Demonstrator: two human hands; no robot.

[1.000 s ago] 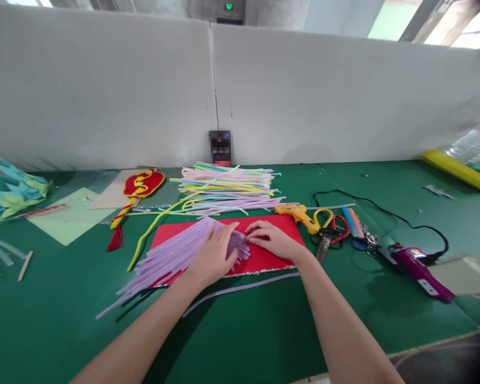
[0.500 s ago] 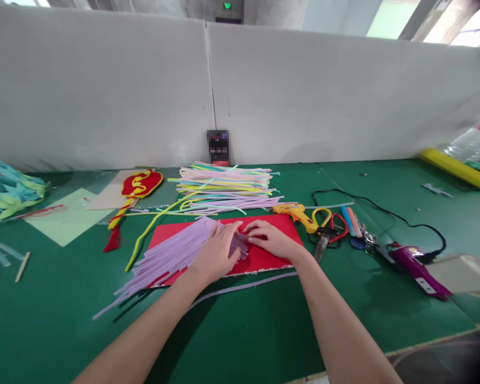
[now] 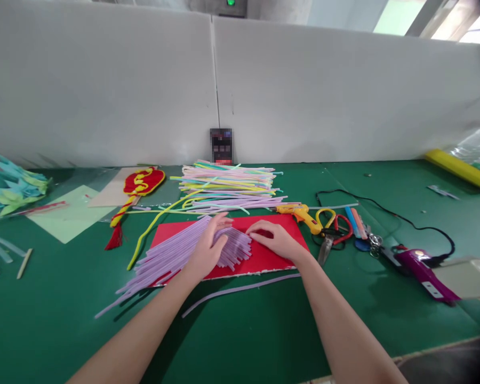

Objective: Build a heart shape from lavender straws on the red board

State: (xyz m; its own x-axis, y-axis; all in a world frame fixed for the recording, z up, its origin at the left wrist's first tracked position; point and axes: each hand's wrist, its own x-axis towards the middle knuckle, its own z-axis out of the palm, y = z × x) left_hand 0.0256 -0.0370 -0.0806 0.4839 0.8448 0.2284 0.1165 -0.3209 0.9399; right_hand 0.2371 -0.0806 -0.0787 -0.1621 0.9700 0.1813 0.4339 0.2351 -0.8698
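Note:
Purple pipe cleaners (image 3: 176,245), bent into a folded fan with a peak near the top, lie over a red board (image 3: 278,256) with a ragged white front edge. Across the fold rests my left hand (image 3: 211,244), fingers stretched and thumb apart, pressing lightly on the pipe cleaners. At the right-hand tips of the fan, my right hand (image 3: 276,240) has thumb and fingers pinched together on a pipe cleaner end. One loose purple pipe cleaner (image 3: 240,288) curves along the table in front of the board.
Behind the board lies a pile of coloured pipe cleaners (image 3: 228,186). On the right are a yellow glue gun (image 3: 302,213), scissors (image 3: 326,248) and a purple corded tool (image 3: 428,274). A red-and-yellow tasselled ornament (image 3: 144,181) lies left; a phone (image 3: 222,145) leans on the partition.
My left hand has drawn back left, uncovering more of the fan's right-hand ends. My right hand stays at the tips, its fingers now pinched closer. The view has shifted slightly.

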